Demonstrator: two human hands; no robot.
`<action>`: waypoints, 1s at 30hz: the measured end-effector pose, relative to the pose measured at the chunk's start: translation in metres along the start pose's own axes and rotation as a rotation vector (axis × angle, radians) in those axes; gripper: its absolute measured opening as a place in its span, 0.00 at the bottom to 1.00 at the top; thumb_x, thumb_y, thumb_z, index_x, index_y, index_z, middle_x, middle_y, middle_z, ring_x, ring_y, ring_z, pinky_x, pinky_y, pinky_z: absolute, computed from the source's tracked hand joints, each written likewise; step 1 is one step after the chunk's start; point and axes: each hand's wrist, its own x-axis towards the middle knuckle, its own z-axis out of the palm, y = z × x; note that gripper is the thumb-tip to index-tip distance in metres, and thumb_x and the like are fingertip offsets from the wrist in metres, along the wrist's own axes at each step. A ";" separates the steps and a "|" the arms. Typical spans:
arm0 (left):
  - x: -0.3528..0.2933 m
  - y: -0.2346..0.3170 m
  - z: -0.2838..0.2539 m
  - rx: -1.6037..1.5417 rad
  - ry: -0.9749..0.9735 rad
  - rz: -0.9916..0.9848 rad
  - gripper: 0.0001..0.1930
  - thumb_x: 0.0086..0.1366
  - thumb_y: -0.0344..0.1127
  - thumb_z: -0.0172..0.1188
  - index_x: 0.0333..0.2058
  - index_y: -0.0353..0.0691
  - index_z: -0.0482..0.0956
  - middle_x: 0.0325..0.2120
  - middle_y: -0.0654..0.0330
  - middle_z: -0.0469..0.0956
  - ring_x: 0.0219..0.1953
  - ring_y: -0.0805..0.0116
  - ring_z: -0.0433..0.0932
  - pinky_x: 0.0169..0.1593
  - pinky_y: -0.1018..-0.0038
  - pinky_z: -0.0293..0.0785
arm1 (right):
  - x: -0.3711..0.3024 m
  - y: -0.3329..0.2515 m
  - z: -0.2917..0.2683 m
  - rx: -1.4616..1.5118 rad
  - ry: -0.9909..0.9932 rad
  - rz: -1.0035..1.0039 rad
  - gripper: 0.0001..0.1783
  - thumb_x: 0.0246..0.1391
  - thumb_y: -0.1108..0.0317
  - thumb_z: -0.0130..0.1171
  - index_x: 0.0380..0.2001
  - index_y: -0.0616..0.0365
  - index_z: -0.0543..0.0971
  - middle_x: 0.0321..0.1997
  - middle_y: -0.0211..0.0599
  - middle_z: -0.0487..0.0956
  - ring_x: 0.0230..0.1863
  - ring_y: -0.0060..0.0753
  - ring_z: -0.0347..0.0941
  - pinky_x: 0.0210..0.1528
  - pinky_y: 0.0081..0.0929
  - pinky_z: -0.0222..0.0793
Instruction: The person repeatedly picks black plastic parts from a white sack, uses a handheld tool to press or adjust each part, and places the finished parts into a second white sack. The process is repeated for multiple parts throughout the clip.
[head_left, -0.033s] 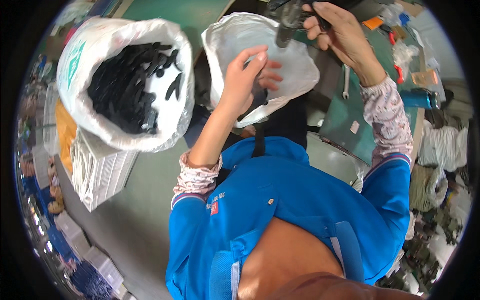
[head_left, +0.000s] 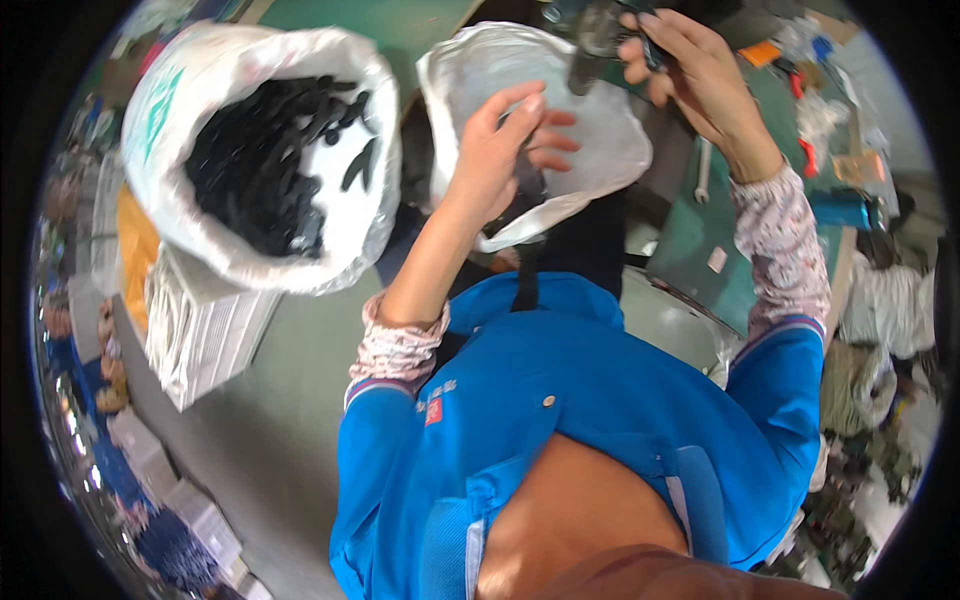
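Note:
My left hand (head_left: pixel 500 150) is over the near left part of an open white bag (head_left: pixel 610 150), its fingers curled. A dark, smooth piece (head_left: pixel 528 185) shows under the palm and seems to be in its grasp. My right hand (head_left: pixel 690 70) is higher up at the far right, thumb and fingers closed round a small black part (head_left: pixel 655 52). Just left of that hand, a greyish see-through cylindrical piece (head_left: pixel 585 72) hangs over the bag's far edge, blurred. Whether it joins the black part I cannot tell.
To the left stands a white sack (head_left: pixel 150 190) holding many black curved pieces (head_left: pixel 260 170). A white ribbed crate (head_left: pixel 215 340) is below it. On the green table (head_left: pixel 710 240) at right lie a wrench (head_left: pixel 703 170), a blue cylinder (head_left: pixel 845 208) and red-handled tools (head_left: pixel 806 155).
The whole view has shifted slightly, so things sit a little further right. Both hands keep nearly the same pose and grip.

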 end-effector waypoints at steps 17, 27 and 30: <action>-0.029 0.006 -0.035 0.468 -0.001 -0.230 0.18 0.71 0.41 0.46 0.48 0.30 0.69 0.27 0.55 0.79 0.21 0.75 0.76 0.22 0.80 0.72 | -0.050 0.093 0.049 -0.118 -0.067 0.061 0.13 0.63 0.63 0.48 0.43 0.62 0.74 0.22 0.27 0.74 0.21 0.17 0.68 0.24 0.15 0.61; -0.041 0.005 -0.021 0.398 0.186 0.315 0.25 0.73 0.47 0.39 0.54 0.30 0.66 0.31 0.51 0.82 0.48 0.64 0.76 0.54 0.71 0.68 | -0.071 0.109 0.136 0.170 -0.367 -0.011 0.09 0.55 0.75 0.58 0.39 0.61 0.73 0.28 0.26 0.74 0.27 0.14 0.67 0.31 0.17 0.66; -0.041 0.009 -0.038 0.394 0.178 0.244 0.22 0.69 0.41 0.48 0.55 0.32 0.65 0.36 0.50 0.81 0.47 0.64 0.77 0.52 0.71 0.71 | -0.079 0.112 0.144 0.232 -0.338 0.055 0.06 0.55 0.74 0.58 0.35 0.61 0.71 0.26 0.27 0.73 0.26 0.12 0.67 0.27 0.14 0.63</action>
